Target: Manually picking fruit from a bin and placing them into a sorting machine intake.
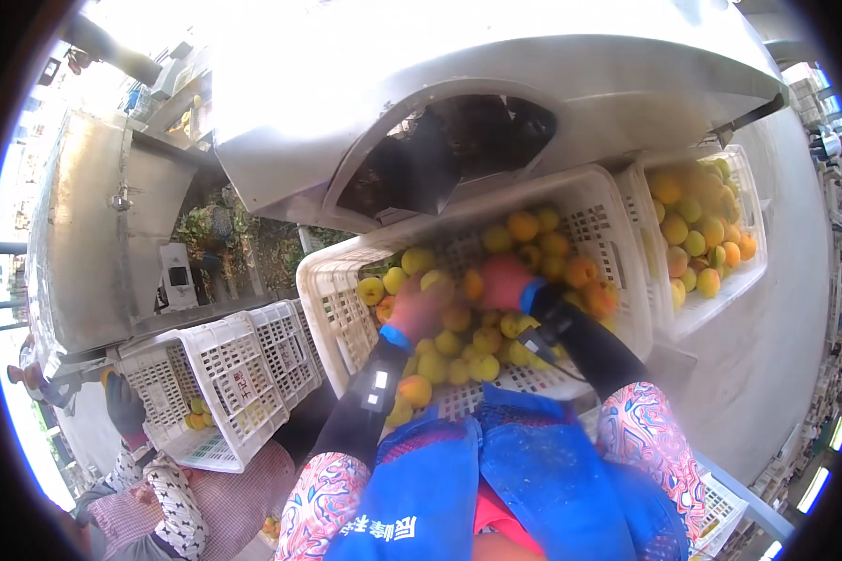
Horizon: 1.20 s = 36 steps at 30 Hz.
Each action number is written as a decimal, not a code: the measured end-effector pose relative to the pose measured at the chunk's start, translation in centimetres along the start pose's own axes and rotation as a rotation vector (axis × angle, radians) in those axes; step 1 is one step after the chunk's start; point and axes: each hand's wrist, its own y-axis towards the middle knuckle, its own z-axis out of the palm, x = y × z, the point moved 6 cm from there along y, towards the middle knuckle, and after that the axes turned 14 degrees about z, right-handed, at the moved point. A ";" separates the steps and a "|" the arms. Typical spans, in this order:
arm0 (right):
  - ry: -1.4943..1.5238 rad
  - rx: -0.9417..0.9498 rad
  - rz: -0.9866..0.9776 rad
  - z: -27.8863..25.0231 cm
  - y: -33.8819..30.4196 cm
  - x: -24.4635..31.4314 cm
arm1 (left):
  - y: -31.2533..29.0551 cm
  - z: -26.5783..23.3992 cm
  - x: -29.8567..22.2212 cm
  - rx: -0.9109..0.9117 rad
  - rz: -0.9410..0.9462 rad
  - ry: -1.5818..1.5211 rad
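Both my hands, in pink gloves, are down inside a white plastic crate (332,309) of yellow and orange fruit (524,225). My left hand (416,309) rests on the fruit at the crate's left middle, fingers spread over them. My right hand (505,283) lies on the fruit near the middle, curled over the pile; whether it grips a fruit I cannot tell. The crate sits under the dark opening of a metal chute (458,150).
A second white crate (753,224) of fruit stands to the right. At lower left another person's dark-gloved hand (124,404) is by a tilted, nearly empty white crate (225,393). A grey metal machine housing (94,234) stands at left.
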 end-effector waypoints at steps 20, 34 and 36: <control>0.771 -0.915 -0.292 -13.4 -16.0 8.1 | -2.8 -3.6 -16.1 -0.480 0.382 -1.395; 0.464 -1.045 -0.423 -20.7 -9.2 8.2 | -2.9 -6.3 -15.2 -0.402 0.258 -1.577; 0.312 -0.981 -0.335 -21.1 -7.2 8.2 | -2.8 -6.3 -15.0 -0.357 0.238 -1.581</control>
